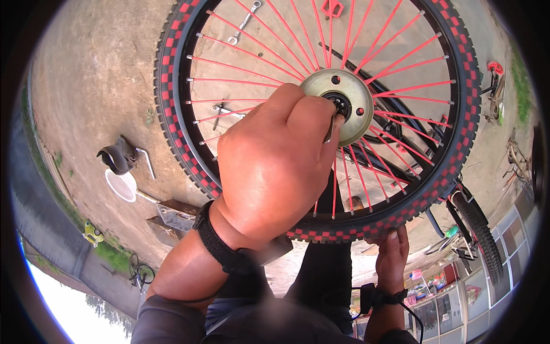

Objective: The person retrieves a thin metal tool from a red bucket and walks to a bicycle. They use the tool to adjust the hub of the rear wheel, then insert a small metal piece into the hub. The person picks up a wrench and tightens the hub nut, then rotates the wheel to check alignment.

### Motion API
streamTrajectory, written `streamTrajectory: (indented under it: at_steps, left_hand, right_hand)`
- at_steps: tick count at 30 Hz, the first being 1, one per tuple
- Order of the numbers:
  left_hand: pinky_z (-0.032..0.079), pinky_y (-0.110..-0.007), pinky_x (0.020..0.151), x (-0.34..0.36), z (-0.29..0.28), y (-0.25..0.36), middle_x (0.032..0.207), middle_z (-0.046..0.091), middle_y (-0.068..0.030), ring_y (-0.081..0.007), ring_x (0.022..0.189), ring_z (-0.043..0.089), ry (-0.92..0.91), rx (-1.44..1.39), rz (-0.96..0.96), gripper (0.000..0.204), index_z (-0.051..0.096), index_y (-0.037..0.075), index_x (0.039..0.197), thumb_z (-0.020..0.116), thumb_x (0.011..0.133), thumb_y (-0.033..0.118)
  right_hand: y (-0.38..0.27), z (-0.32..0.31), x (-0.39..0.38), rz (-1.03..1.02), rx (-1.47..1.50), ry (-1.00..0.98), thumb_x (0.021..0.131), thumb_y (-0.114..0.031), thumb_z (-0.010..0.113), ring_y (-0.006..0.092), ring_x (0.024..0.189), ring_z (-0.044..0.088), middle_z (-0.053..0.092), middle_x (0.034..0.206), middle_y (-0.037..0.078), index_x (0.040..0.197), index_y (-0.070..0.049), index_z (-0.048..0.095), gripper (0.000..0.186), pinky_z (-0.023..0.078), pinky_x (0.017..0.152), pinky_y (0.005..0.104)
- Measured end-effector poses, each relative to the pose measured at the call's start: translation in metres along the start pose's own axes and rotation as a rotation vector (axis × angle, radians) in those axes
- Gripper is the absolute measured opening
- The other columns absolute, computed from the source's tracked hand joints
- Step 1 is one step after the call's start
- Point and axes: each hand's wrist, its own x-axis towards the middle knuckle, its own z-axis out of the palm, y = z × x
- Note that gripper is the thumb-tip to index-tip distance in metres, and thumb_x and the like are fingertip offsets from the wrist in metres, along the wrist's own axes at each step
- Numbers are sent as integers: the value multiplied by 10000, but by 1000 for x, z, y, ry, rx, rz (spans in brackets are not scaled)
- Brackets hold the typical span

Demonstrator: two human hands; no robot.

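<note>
A bicycle wheel (pixel 418 213) with red spokes and a red-and-black checkered tyre stands before me. My left hand (pixel 269 160) covers the left part of its metal hub (pixel 355 129). The thumb and fingers are pinched at the dark bearing in the hub's centre, on a small metal piece (pixel 329 133) that is mostly hidden. My right hand (pixel 393 258) grips the tyre's near edge from below, its thumb upright against the rubber and its other fingers mostly hidden.
On the ground lie a combination wrench (pixel 245 23), a T-shaped tool (pixel 220 112), a red pedal (pixel 332 7), a black saddle (pixel 118 156) and a white dish (pixel 121 185). A dark bicycle frame (pixel 395 109) shows behind the spokes. Another bicycle's tyre (pixel 478 238) stands at right.
</note>
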Motion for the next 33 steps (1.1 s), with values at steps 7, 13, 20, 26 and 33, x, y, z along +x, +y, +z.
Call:
streamTrajectory:
  at_steps: [7, 13, 20, 26, 33]
  left_hand:
    - [475, -301, 514, -2, -1, -3, 790, 643, -88, -187, 581, 604, -1, -45, 25, 178, 709, 29, 975, 807, 826, 20]
    - [472, -289, 512, -4, -1, -8, 787, 636, -78, -168, 586, 601, -4, -30, 67, 160, 699, 31, 959, 801, 838, 6]
    - [470, -289, 512, -2, -3, -7, 770, 628, -74, -174, 598, 609, 4, -8, 100, 154, 697, 39, 948, 801, 839, 5]
    - [465, -295, 511, -1, -5, -5, 766, 627, -75, -182, 597, 611, -25, 16, 106, 164, 695, 42, 945, 810, 832, 11]
    - [462, -293, 508, 2, -3, -5, 769, 630, -77, -173, 592, 609, -5, -6, 84, 164, 700, 44, 941, 813, 828, 10]
  right_hand:
    - [0, 0, 0, 6, 5, -3, 1031, -420, 623, 170, 967, 689, 695, 1179, 101, 1396, 9, 536, 570, 570, 811, 321]
    - [0, 1, 1, -14, -5, -3, 1077, -354, 554, 176, 952, 703, 704, 1137, 95, 1386, -9, 527, 463, 578, 805, 329]
    - [4, -2, 2, -14, 7, -11, 1061, -390, 582, 177, 936, 711, 711, 1120, 98, 1381, -8, 530, 500, 587, 792, 324]
    - [5, -2, 2, -15, 8, -9, 1063, -386, 576, 178, 936, 711, 711, 1116, 96, 1380, -9, 529, 495, 585, 793, 325]
    - [-8, -3, -1, 12, -32, 45, 1026, -431, 615, 165, 923, 693, 700, 1089, 98, 1332, 29, 544, 557, 571, 789, 306]
